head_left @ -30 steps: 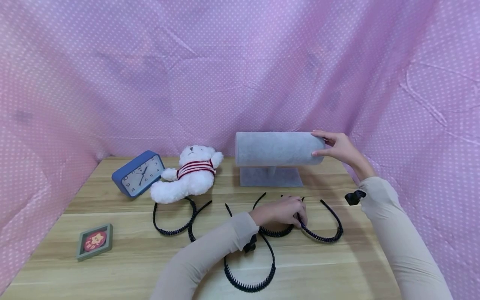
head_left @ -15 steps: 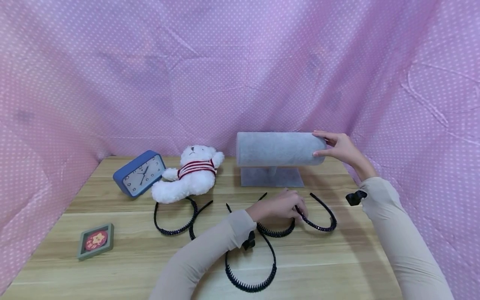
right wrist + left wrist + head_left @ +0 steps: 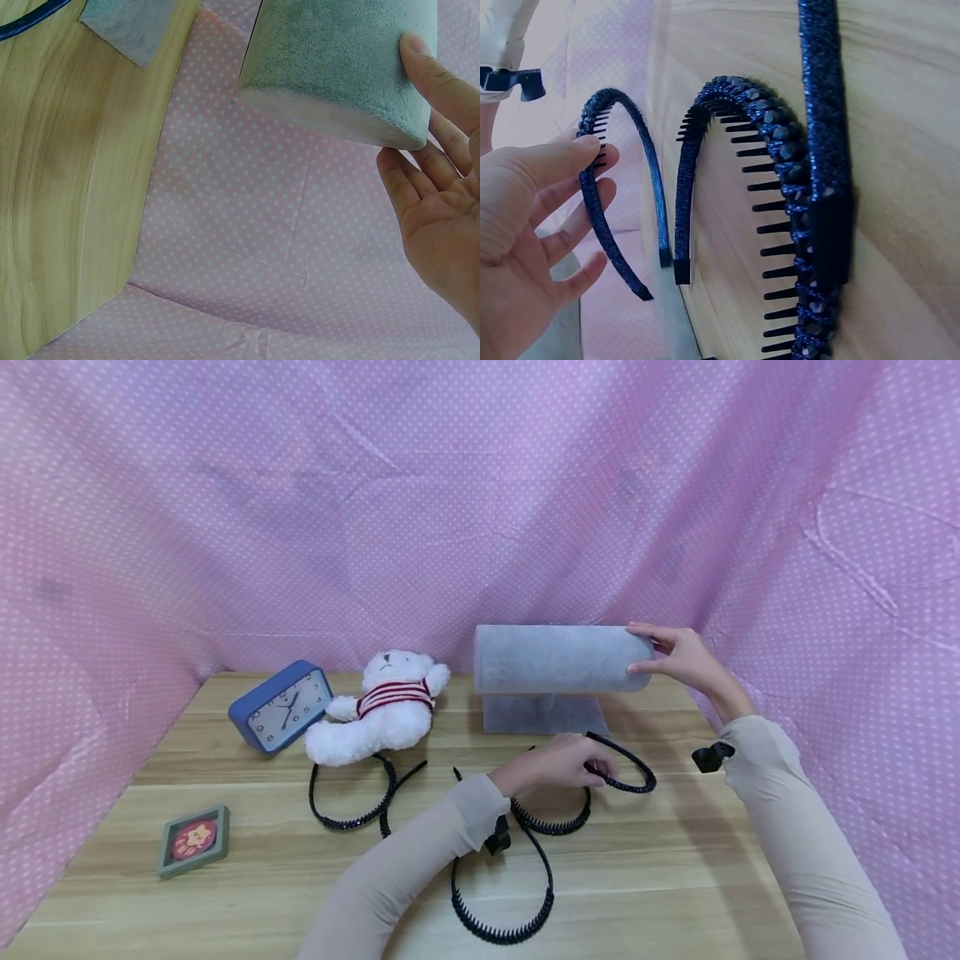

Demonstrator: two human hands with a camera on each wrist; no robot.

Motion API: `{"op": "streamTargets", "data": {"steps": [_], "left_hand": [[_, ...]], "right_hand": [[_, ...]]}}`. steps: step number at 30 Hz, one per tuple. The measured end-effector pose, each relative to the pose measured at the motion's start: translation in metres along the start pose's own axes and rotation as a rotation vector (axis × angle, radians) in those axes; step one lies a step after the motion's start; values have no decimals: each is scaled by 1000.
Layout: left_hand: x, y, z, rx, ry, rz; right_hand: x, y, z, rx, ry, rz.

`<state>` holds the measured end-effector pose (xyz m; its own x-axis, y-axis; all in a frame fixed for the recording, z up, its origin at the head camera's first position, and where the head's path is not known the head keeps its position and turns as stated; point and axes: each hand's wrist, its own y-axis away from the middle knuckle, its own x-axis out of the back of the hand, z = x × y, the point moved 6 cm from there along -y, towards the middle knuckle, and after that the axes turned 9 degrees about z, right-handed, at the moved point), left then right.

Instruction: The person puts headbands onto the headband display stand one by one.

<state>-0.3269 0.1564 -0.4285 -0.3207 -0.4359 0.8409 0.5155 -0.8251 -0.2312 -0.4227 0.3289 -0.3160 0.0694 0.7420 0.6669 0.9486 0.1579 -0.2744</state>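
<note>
My left hand (image 3: 562, 764) pinches a dark beaded headband (image 3: 651, 777) between thumb and fingers, its toothed inner side showing in the left wrist view. That headband is tilted, off to the right of the hand and in front of the display stand. A grey plush display stand (image 3: 558, 658), a horizontal roll on a post and flat base, stands at the back. The right hand (image 3: 678, 658) holds the roll's right end, thumb (image 3: 424, 64) on its side and fingers around the end. Another headband (image 3: 551, 828) lies just under the left hand.
More headbands lie on the wooden table: one in front (image 3: 502, 935), two at the left (image 3: 348, 824). A white teddy bear (image 3: 393, 727), a blue clock (image 3: 277, 706) and a small green-framed picture (image 3: 193, 841) occupy the left side. Pink dotted cloth (image 3: 480, 527) surrounds the table.
My left hand has lifted the headband and drawn it back toward the stand and to the left, turning it. The right hand stays on the roll's end.
</note>
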Motion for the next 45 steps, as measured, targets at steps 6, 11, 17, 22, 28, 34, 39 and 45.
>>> {"op": "streamTargets", "data": {"steps": [6,11,17,22,28,34,39,45], "left_hand": [[2,0,-3,10,83,-6],[6,1,-2,4,73,-5],[10,2,-3,1,60,30],[15,5,-8,13,71,75],[28,17,-10,37,178,152],[43,29,-12,48,271,197],[53,39,-13,48,283,225],[73,57,-11,46,303,286]], "right_hand": [[-1,-1,-1,7,-1,5],[-2,-1,-2,3,-7,0],[-1,0,-2,0,-14,-3],[-2,-1,-1,-2,-15,-10],[-4,0,-2,-1,-31,-7],[-1,1,-3,5,-29,1],[0,1,-1,6,-26,3],[1,2,1,9,-26,9]]}}
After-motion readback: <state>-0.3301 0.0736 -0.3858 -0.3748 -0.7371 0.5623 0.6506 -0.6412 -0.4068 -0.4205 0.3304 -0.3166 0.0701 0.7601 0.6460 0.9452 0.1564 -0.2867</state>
